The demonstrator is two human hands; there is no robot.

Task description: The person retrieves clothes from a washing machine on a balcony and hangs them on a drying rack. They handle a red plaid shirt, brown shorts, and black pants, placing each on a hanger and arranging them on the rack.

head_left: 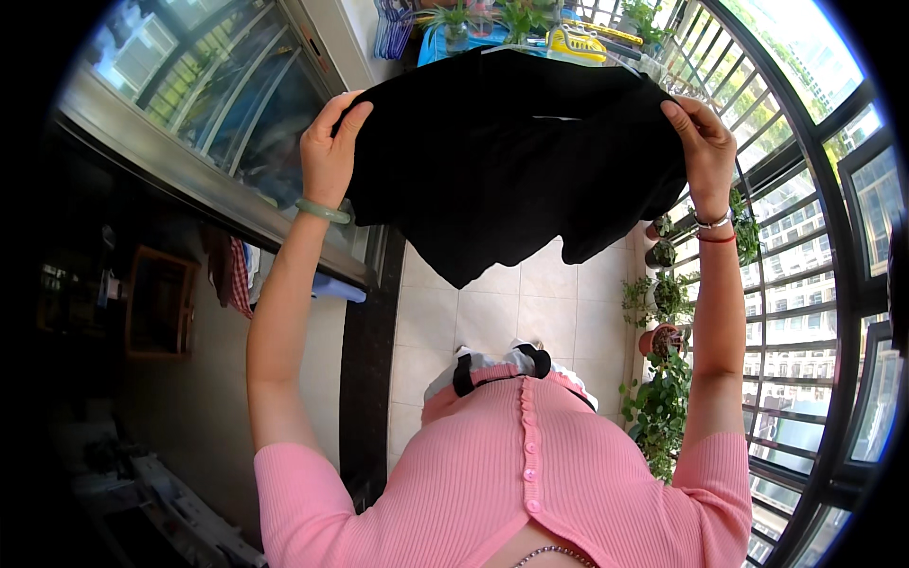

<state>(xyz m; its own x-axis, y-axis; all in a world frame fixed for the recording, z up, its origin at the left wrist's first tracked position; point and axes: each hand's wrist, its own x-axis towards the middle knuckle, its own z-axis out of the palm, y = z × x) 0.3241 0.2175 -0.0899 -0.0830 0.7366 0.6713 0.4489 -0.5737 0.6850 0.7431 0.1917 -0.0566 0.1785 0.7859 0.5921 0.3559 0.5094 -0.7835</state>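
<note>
A black garment (511, 161) is stretched out in front of me, held up high by its two sides. My left hand (329, 151) grips its left edge, with a pale green bangle on that wrist. My right hand (703, 147) pinches the right edge, with a silver bracelet and a red string on the wrist. The cloth hangs down in a point over the tiled floor (530, 312). A white hanger tip shows at the garment's top edge.
Potted plants (663, 379) line the barred balcony railing (805, 284) on the right. A sliding glass window (218, 104) runs along the left. Hangers, green plants and a yellow object (578, 43) sit behind the garment at the top.
</note>
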